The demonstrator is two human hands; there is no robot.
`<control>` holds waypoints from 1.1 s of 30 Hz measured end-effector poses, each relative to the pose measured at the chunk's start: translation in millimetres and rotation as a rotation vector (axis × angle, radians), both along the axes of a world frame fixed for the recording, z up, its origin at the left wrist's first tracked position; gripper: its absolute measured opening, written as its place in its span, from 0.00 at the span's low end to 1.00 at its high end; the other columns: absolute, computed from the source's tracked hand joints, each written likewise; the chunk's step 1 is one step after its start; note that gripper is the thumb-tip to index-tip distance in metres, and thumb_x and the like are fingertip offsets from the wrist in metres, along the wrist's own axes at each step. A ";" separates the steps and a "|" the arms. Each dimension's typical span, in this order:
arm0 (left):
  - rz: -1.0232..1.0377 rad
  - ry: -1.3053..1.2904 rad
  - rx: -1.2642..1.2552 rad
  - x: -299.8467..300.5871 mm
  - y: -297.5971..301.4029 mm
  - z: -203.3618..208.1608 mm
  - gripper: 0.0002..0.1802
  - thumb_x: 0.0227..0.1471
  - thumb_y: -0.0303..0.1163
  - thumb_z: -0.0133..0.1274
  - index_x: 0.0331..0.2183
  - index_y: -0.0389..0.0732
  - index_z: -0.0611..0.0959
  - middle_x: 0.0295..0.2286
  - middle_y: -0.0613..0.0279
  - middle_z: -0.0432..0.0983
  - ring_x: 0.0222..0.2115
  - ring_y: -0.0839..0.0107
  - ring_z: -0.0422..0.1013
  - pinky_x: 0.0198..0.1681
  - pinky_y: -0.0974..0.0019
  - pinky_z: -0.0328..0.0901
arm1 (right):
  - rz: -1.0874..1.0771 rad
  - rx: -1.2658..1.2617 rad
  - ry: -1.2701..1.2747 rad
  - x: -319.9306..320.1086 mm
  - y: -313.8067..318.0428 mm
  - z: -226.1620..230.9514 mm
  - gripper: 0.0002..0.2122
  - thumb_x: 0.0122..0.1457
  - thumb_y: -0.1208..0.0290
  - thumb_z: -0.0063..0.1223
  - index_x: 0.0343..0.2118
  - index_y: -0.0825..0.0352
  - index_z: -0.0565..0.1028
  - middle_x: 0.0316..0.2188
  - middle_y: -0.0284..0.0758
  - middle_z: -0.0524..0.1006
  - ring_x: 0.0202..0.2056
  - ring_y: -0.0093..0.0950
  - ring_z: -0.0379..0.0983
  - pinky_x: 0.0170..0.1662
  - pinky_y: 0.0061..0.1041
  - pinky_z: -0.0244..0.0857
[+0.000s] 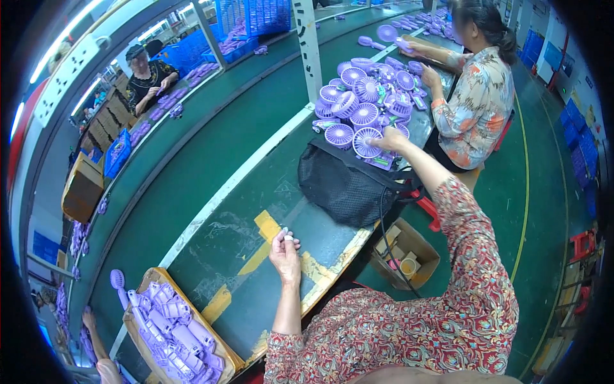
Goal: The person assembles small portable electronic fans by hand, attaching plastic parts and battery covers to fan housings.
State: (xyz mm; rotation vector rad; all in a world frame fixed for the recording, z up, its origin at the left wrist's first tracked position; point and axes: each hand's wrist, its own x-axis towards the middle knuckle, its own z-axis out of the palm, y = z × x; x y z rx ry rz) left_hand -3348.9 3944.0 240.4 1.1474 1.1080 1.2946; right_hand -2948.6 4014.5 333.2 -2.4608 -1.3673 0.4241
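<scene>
The right hand point(391, 139) clamped a round purple fan head point(365, 144).
One edge of its spoked grille point(362, 140) was hidden; whether the left hand point(286, 257) was closed, I couldn't tell.

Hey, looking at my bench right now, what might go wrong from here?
Fan heads sliding: your right hand is on a purple fan head at the near side of a loose pile, so pulling it out might bring others down.

Snagging: the black mesh bag lies right beside that pile, near your right forearm, and could catch a part or get dragged.

Spilling: the carton at lower left is heaped with purple housings; a bump might tip some out.
</scene>
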 end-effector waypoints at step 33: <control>-0.039 0.100 0.138 -128.5 -71.3 147.6 0.44 0.45 0.39 0.60 0.55 0.32 0.55 0.50 0.45 0.60 0.50 0.60 0.62 0.50 0.62 0.61 | 0.942 0.186 1.238 -320.7 -81.2 92.1 0.26 0.45 0.60 0.65 0.43 0.72 0.70 0.36 0.34 0.75 0.37 0.21 0.71 0.43 0.21 0.66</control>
